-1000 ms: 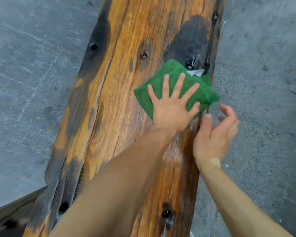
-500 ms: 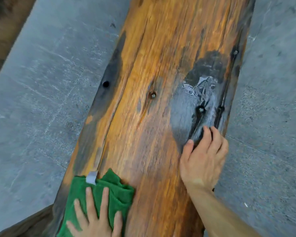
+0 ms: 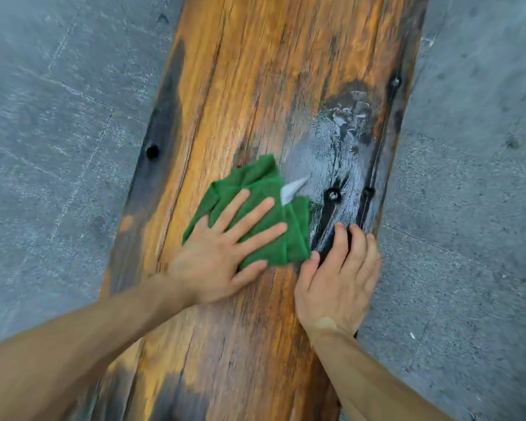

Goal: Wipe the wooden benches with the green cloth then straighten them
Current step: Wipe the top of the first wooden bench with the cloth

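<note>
A long wooden bench (image 3: 255, 86), orange-brown with dark weathered edges and bolt holes, runs from the bottom of the head view to the top. A folded green cloth (image 3: 283, 238) with a white tag lies on its middle. My left hand (image 3: 222, 253) presses flat on the cloth with fingers spread. My right hand (image 3: 337, 278) rests on the bench's right side, fingers straight, its thumb touching the cloth's right edge. A wet, shiny dark patch (image 3: 331, 153) spreads just beyond the cloth and my right fingers.
Grey concrete floor (image 3: 58, 147) lies on both sides of the bench. Dark bolt holes (image 3: 152, 151) mark the bench's left and right edges.
My left hand has swept the cloth from the bench's near left edge back up to the middle, next to the wet patch. My right hand stays planted on the right side.
</note>
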Tool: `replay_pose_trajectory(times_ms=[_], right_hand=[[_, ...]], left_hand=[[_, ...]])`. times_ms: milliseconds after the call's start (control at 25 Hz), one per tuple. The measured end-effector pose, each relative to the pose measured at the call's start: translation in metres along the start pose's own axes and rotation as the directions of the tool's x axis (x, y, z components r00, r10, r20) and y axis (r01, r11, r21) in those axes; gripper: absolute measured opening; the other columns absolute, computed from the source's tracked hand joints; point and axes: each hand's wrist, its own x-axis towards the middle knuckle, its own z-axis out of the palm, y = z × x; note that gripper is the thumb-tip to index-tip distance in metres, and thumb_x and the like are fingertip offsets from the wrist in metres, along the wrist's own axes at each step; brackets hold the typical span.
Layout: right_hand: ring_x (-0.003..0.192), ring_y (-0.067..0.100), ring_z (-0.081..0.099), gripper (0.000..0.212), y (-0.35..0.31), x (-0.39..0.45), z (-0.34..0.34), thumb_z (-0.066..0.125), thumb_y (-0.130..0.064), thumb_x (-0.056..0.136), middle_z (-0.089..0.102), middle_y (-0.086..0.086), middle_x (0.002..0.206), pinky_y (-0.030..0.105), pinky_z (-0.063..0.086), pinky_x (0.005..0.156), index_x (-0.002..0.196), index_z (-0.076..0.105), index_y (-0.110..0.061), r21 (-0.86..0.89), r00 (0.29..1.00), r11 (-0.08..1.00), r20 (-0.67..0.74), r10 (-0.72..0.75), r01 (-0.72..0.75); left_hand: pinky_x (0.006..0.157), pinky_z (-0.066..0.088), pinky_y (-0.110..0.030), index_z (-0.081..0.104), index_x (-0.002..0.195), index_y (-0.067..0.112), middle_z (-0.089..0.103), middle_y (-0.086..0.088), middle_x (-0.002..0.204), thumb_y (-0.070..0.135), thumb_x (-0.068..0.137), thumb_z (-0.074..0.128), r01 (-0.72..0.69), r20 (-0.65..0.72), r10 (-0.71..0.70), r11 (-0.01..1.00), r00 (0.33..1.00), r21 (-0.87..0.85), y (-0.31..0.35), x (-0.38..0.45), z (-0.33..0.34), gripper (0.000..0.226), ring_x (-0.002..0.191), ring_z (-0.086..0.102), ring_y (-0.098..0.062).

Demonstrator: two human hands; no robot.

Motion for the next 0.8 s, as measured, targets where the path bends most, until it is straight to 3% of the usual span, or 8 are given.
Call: replay_pose_trajectory(times_ms=[80,160,240,400,480,600,720,800], right_hand=[[0.144,0.036,0.025,0.057,-0.001,0.0,0.0,0.04,-0.031,0.095,0.036,0.014,0.151,0.059,0.023,0.119,0.146,0.037,-0.008,-0.009,1.0,1.0,0.011,-0.001,0.001],[0.145,0.036,0.024,0.057,-0.002,0.0,0.0,0.038,-0.031,0.095,0.035,0.014,0.151,0.059,0.023,0.119,0.147,0.036,-0.008,-0.018,1.0,1.0,0.018,0.005,-0.004],[0.145,0.036,0.023,0.057,-0.002,-0.001,0.0,0.037,-0.031,0.095,0.034,0.013,0.152,0.059,0.023,0.119,0.147,0.035,-0.009,-0.03,1.0,1.0,0.017,0.007,-0.006],[0.145,0.037,0.026,0.056,-0.003,0.001,0.002,0.039,-0.031,0.094,0.036,0.013,0.151,0.058,0.025,0.118,0.146,0.037,-0.009,-0.031,1.0,1.0,0.0,0.001,-0.001],[0.144,0.037,0.027,0.056,-0.003,0.001,0.0,0.041,-0.031,0.093,0.038,0.014,0.15,0.058,0.026,0.117,0.144,0.04,-0.007,-0.02,1.0,1.0,-0.015,0.002,-0.002],[0.143,0.037,0.029,0.057,-0.003,0.0,0.001,0.042,-0.031,0.092,0.041,0.015,0.149,0.06,0.027,0.116,0.143,0.042,-0.007,-0.034,1.0,0.999,-0.005,0.007,-0.007],[0.145,0.037,0.026,0.059,-0.001,0.0,0.002,0.037,-0.033,0.094,0.035,0.013,0.152,0.058,0.022,0.119,0.148,0.036,-0.009,-0.066,0.999,0.998,0.052,0.001,0.002],[0.147,0.035,0.022,0.059,-0.002,0.0,0.003,0.034,-0.034,0.096,0.032,0.012,0.154,0.055,0.016,0.121,0.149,0.033,-0.009,-0.088,0.997,0.996,0.081,-0.003,0.01]], left_hand=[[0.1,0.04,-0.066,0.016,0.158,0.048,0.011,0.001,0.17,0.068,0.101,0.017,0.174,0.029,-0.173,0.985,0.984,-0.015,-0.04,-0.049,-0.006,0.061,0.154,0.012,-0.043],[0.113,0.016,-0.075,0.014,0.157,0.051,0.004,0.004,0.171,0.075,0.094,0.012,0.529,0.019,-0.529,0.847,0.849,-0.054,-0.089,-0.02,-0.013,0.067,0.154,0.006,-0.044],[0.118,0.0,-0.072,0.01,0.156,0.054,-0.002,0.007,0.171,0.075,0.092,0.01,0.672,-0.034,-0.684,0.724,0.729,-0.154,-0.116,0.065,-0.021,0.067,0.155,-0.004,-0.039],[0.12,0.006,-0.067,0.007,0.159,0.046,-0.002,0.009,0.171,0.062,0.098,0.009,0.488,-0.062,-0.501,0.86,0.864,-0.148,-0.05,0.184,-0.034,0.063,0.156,-0.007,-0.033],[0.114,0.031,-0.066,0.007,0.16,0.043,-0.002,0.01,0.17,0.057,0.101,0.011,0.169,-0.03,-0.174,0.978,0.984,-0.122,0.002,0.153,-0.021,0.061,0.157,-0.008,-0.028],[0.094,0.054,-0.051,0.014,0.16,0.045,0.008,0.007,0.17,0.061,0.102,0.023,-0.152,0.027,0.154,0.987,0.988,-0.057,-0.013,0.047,-0.015,0.061,0.157,0.003,-0.029],[0.113,0.027,-0.067,0.018,0.156,0.051,0.013,0.001,0.17,0.076,0.094,0.019,0.112,-0.009,-0.111,0.994,0.994,0.02,-0.093,0.054,-0.028,0.067,0.154,0.009,-0.041],[0.117,0.006,-0.07,0.013,0.155,0.055,0.004,0.004,0.171,0.081,0.089,0.009,0.367,-0.059,-0.368,0.93,0.928,-0.025,-0.108,0.136,-0.035,0.071,0.155,0.0,-0.041]])
